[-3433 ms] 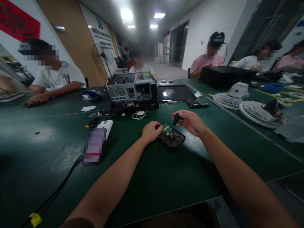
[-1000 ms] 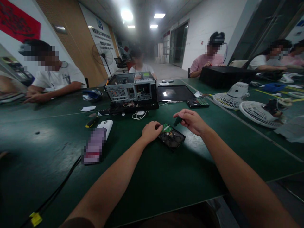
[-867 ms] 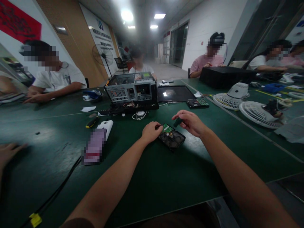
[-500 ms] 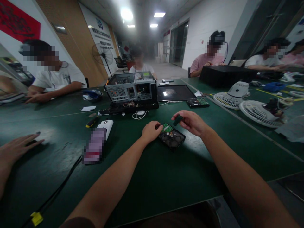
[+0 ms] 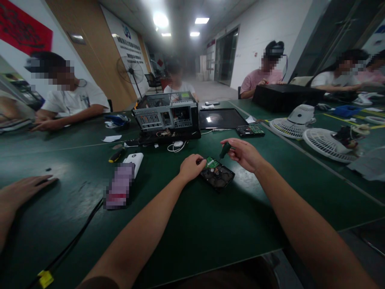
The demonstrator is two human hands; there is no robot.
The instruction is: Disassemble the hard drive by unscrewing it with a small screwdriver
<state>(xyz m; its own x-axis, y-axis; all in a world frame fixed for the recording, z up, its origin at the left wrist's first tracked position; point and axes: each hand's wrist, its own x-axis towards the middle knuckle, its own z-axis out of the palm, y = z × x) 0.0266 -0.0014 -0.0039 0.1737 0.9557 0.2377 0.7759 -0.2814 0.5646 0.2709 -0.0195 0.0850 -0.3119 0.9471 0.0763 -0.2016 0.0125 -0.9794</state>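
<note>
A hard drive [image 5: 221,177] lies on the green tabletop in front of me, its green circuit board [image 5: 212,162] facing up. My left hand [image 5: 192,166] grips the drive's left end, with fingertips curled over the edge. In my right hand [image 5: 242,153] is a screwdriver with a dark green handle [image 5: 224,150], pinched between thumb and fingers. Its handle leans over the board end of the drive. The thin shaft points down toward the board, but whether its tip touches a screw is too small to tell.
An open computer case [image 5: 165,116] stands at the back. Behind the drive lie a second drive [image 5: 250,130] and a black panel [image 5: 222,117]. White fan parts [image 5: 327,142] are at right. A yellow-black screwdriver [image 5: 117,155], a phone [image 5: 122,184] and another person's hand [image 5: 30,186] are at left.
The screwdriver in my right hand has turned more upright, and the fingers have shifted slightly on its handle. My left hand and the drive stay put. A co-worker's hand at left moved slightly.
</note>
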